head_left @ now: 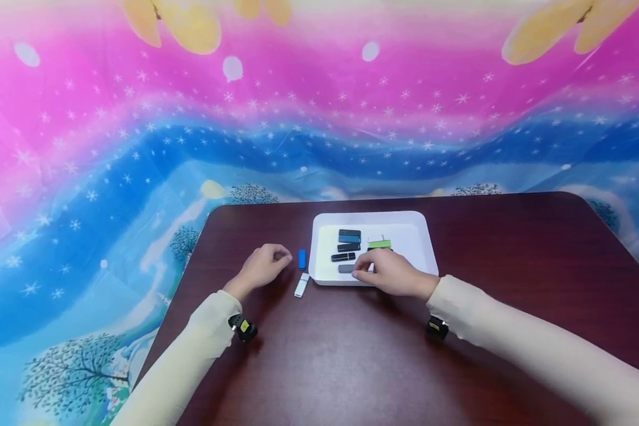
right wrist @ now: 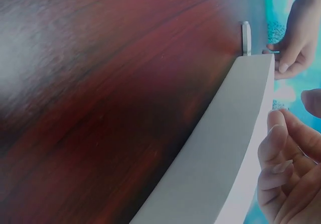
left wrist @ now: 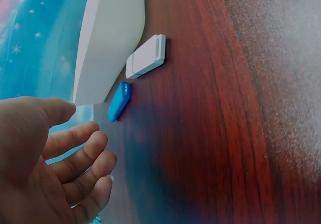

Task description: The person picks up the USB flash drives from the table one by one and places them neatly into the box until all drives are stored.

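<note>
My left hand (head_left: pixel 264 265) hovers just left of a blue USB stick (head_left: pixel 302 259), with loosely bent fingers and nothing in them. Below the blue stick on the table lies a white USB stick (head_left: pixel 301 285); both are also seen in the left wrist view, beside the tray wall (left wrist: pixel 113 33). Over the front of the white tray (head_left: pixel 415 225), my right hand (head_left: pixel 389 273) has its fingertips near a grey USB stick (head_left: pixel 345 268). The right wrist view shows a gap between that thumb (right wrist: pixel 312 102) and the bent fingers. Whether it touches the grey stick cannot be seen.
Several dark USB sticks lie in the tray, among them a black one (head_left: pixel 343 257) and a blue-black one (head_left: pixel 349 236). A green and white stick (head_left: pixel 379 243) sits partly behind my right hand. A patterned cloth (head_left: pixel 319 118) hangs behind the brown table (head_left: pixel 351 367).
</note>
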The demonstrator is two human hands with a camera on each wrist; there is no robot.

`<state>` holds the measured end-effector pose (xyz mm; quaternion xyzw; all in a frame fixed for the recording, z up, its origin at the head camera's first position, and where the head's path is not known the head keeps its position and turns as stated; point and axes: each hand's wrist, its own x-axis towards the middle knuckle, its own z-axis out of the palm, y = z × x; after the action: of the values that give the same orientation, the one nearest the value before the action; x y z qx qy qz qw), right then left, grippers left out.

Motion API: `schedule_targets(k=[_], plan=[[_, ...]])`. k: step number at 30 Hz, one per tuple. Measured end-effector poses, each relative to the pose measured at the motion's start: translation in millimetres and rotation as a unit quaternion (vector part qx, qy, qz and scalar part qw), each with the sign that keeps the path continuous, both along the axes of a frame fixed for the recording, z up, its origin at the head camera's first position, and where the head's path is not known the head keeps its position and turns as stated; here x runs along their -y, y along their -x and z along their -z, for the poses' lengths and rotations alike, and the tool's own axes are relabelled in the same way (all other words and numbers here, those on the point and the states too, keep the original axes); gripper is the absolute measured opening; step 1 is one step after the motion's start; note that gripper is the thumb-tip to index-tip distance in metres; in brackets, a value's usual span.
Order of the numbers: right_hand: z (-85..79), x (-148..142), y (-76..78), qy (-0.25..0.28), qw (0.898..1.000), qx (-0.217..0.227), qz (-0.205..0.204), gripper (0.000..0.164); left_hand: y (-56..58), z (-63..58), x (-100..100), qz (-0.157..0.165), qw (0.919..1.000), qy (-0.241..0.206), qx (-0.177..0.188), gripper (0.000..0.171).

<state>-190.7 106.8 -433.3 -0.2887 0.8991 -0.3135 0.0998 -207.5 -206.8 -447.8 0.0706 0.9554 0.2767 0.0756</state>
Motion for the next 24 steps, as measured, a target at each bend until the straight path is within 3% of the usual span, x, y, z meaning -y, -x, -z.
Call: schedule_targets(k=[9, 17, 24], plan=[[0.2, 12, -0.5, -0.010, 1.000, -0.008, -0.016, 0.014, 4.7, 10.5, -10, -0.024, 0.9995, 0.018, -0.002, 0.022], [-2.2, 13, -1.6, -0.018, 1.000, -0.005, -0.012, 0.015, 7.3, 20.1, -20, -0.079, 0.9960, 0.041, -0.005, 0.034], [-5.1, 12, -2.9, -0.018, 1.000, -0.002, -0.010, 0.013, 10.5, 25.8, -29, -0.098, 0.9921, 0.077, 0.010, 0.038]])
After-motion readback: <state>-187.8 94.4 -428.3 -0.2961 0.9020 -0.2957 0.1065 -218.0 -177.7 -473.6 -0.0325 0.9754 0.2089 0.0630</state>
